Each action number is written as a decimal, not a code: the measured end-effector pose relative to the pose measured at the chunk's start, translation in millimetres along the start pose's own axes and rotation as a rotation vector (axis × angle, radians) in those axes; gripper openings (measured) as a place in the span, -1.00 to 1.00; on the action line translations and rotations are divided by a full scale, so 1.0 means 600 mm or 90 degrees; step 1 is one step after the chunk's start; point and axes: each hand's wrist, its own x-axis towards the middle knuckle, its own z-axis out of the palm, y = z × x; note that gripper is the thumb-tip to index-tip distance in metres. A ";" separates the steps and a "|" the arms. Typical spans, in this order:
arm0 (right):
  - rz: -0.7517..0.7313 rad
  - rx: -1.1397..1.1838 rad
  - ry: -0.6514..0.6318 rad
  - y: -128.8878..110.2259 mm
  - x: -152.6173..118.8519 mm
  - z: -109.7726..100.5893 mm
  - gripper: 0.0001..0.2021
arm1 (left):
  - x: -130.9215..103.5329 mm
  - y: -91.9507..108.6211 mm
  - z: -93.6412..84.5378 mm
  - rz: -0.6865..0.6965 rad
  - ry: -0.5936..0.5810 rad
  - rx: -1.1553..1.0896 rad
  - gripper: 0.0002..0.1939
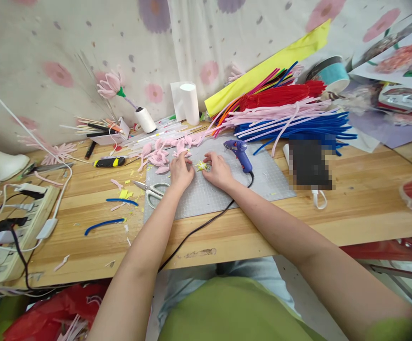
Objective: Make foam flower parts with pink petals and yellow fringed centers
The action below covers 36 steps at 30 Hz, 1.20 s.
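Note:
A small yellow-and-white fringed tuft [202, 166] sits over the grey cutting mat [206, 201], between my two hands. The fingers of my right hand [218, 171] close on its right side. Just to the left, my left hand [182, 171] is bent with its fingers apart, beside a pile of pink fuzzy petals [159, 156]; no object shows in it. A purple hot glue gun [240, 154] lies on the mat to the right of my right hand. Scissors with pale green handles [152, 193] rest at the mat's left edge, near my left wrist.
Bundles of blue [294, 127], pink and red pipe cleaners lie behind the mat. A black-and-yellow utility knife [109, 162], blue stem pieces [104, 225] and scraps are on the left. The glue gun's black cord [195, 229] crosses the mat. A power strip [31, 227] stands far left.

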 end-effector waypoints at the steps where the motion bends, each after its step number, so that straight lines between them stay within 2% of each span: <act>1: -0.005 0.009 0.003 0.002 -0.001 -0.002 -0.57 | -0.004 0.001 -0.001 -0.003 0.024 -0.005 -0.47; 6: -0.007 0.077 0.013 0.019 -0.006 -0.013 -0.60 | -0.030 0.017 -0.005 0.018 0.104 -0.030 -0.49; 10: 0.005 0.080 0.020 0.026 -0.007 -0.020 -0.66 | -0.050 0.034 0.004 0.023 0.075 -0.044 -0.50; 14: -0.004 0.021 -0.002 0.017 -0.010 -0.022 -0.68 | -0.060 0.043 0.016 0.004 0.053 -0.055 -0.47; 18: 0.006 -0.020 -0.009 0.008 -0.011 -0.019 -0.67 | -0.058 0.049 0.020 -0.034 0.061 -0.047 -0.46; 23: -0.001 0.011 -0.017 0.011 -0.009 -0.017 -0.64 | -0.050 0.059 0.023 -0.079 0.077 -0.033 -0.44; 29: 0.005 0.032 -0.033 0.012 -0.009 -0.018 -0.63 | -0.046 0.057 0.028 -0.073 0.082 -0.033 -0.51; 36: -0.009 0.024 -0.008 0.014 -0.009 -0.018 -0.63 | -0.044 0.056 0.030 -0.075 0.093 -0.041 -0.52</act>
